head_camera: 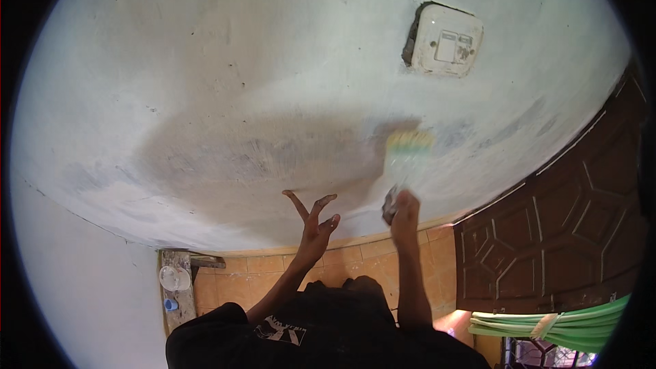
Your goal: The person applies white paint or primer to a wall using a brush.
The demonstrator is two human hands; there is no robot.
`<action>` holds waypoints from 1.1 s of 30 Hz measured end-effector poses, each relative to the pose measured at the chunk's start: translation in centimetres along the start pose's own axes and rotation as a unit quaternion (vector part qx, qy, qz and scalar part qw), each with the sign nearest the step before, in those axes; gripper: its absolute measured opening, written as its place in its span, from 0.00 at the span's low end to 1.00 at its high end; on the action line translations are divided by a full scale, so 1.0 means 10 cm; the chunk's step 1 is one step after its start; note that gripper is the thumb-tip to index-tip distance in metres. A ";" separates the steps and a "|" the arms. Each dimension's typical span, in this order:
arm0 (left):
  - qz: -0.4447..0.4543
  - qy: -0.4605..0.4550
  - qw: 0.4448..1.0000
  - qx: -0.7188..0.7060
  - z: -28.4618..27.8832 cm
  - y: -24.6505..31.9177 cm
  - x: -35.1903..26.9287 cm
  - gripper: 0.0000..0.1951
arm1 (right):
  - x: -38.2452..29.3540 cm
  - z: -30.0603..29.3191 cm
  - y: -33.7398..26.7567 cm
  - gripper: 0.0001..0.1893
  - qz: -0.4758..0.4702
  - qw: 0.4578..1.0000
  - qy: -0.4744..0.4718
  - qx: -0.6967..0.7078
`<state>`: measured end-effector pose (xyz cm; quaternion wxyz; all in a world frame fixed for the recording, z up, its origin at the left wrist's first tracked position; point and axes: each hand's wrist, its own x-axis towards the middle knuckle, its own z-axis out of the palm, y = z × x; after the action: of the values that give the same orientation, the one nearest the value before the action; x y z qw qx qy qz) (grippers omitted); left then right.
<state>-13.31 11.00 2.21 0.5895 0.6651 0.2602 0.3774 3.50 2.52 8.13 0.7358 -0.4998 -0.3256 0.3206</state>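
My right hand [406, 211] grips the dark handle of a wide paintbrush [409, 156], blurred as if in motion. Its yellowish bristles point up, over or close against a white painted wall [318, 82]; whether they touch cannot be told. To the left of the brush, my left hand [316, 223] is raised before the wall, fingers spread and nothing in it. Pale specks show on its fingertips. Behind both hands the wall has a darker brownish patch, with grey smudges and small pits around it.
A white light switch [448, 41] sits tilted over a gap at upper right. At right stands a dark brown panelled door [548, 236], above a tied green curtain [553, 323]. A wooden bench [180, 312] at lower left holds a white tub [175, 278] and a blue cup [171, 305]. Orange tiles [233, 287] cover the floor.
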 end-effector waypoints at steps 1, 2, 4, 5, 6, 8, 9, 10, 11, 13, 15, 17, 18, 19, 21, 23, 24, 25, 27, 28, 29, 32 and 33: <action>-0.010 0.004 1.000 -0.009 0.02 0.07 0.00 0.20 | 0.11 0.02 -0.17 0.22 -0.070 0.997 -0.002 -0.026; -0.018 0.010 1.000 -0.019 0.02 0.10 0.02 0.20 | 0.24 0.05 -0.27 0.22 -0.073 0.997 0.003 -0.025; -0.003 0.008 1.000 0.003 0.02 -0.02 0.03 0.20 | 0.46 0.06 -0.43 0.23 -0.059 0.998 0.016 -0.022; 0.009 0.009 1.000 0.024 0.01 -0.06 0.02 0.20 | 0.48 0.02 -0.34 0.23 -0.063 0.998 0.016 -0.022; 0.014 0.008 1.000 0.021 0.02 -0.06 0.02 0.20 | 0.49 -0.07 -0.15 0.24 -0.057 0.998 0.007 -0.014; 0.024 0.025 0.998 0.054 0.02 0.00 0.00 0.20 | 0.37 -0.17 0.17 0.24 -0.002 1.000 0.003 -0.007; 0.026 0.031 0.998 0.053 0.02 0.02 0.01 0.20 | 0.25 -0.23 0.31 0.24 0.002 1.000 -0.013 -0.026; 0.019 0.025 0.998 0.054 0.04 0.04 0.01 0.20 | 0.12 -0.26 0.40 0.23 0.038 0.999 0.009 -0.017; 0.011 0.019 0.998 0.056 0.07 0.04 0.01 0.20 | -0.01 -0.30 0.48 0.23 0.060 0.997 0.033 -0.031; 0.006 0.028 0.999 0.045 0.08 -0.01 0.01 0.20 | -0.11 -0.28 0.32 0.22 0.086 0.996 0.020 0.005; 0.001 0.033 0.999 0.038 0.12 -0.02 0.06 0.20 | 0.06 -0.29 0.06 0.22 0.019 1.000 -0.004 0.001; -0.004 0.053 0.998 -0.030 0.19 0.00 0.09 0.20 | 0.27 -0.30 -0.33 0.21 -0.072 0.997 -0.010 -0.025; -0.004 0.051 0.998 -0.026 0.24 0.07 0.09 0.20 | 0.38 -0.26 -0.55 0.21 -0.075 0.997 -0.016 -0.027; -0.011 0.089 0.996 -0.017 0.33 0.19 0.09 0.22 | 0.48 -0.29 -0.60 0.21 -0.078 0.997 -0.012 -0.026; -0.016 0.126 0.992 -0.008 0.44 0.25 0.08 0.25 | 0.62 -0.37 -0.63 0.21 -0.065 0.997 -0.017 -0.022; 0.029 0.145 0.984 0.099 0.55 0.16 0.01 0.31 | 0.58 -0.52 -0.33 0.22 -0.047 0.999 -0.009 -0.018; 0.030 0.149 0.983 0.099 0.60 0.17 -0.02 0.31 | 0.49 -0.59 -0.12 0.22 -0.022 1.000 -0.003 -0.018; 0.033 0.148 0.981 0.122 0.67 0.20 -0.06 0.32 | 0.38 -0.65 -0.01 0.22 0.002 1.000 0.006 -0.020; 0.034 0.153 0.977 0.147 0.73 0.20 -0.08 0.33 | 0.14 -0.65 0.04 0.23 0.034 0.999 0.000 -0.007; 0.022 0.117 0.988 0.097 0.74 0.18 -0.07 0.35 | 0.08 -0.65 0.02 0.23 0.064 0.998 -0.002 0.008; 0.011 0.080 0.996 0.047 0.75 0.15 -0.06 0.37 | 0.11 -0.67 -0.04 0.23 0.066 0.998 -0.005 0.009; 0.012 0.060 0.996 0.069 0.81 0.14 0.02 0.39 | 0.34 -0.66 -0.46 0.24 -0.026 1.000 -0.011 0.003; 0.005 0.056 0.996 0.070 0.84 0.17 0.07 0.39 | 0.47 -0.65 -0.64 0.24 -0.030 1.000 -0.001 0.004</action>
<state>-6.23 6.33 3.86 0.5239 0.6837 0.3155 0.3982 12.36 1.01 13.03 0.7466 -0.4865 -0.3399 0.3006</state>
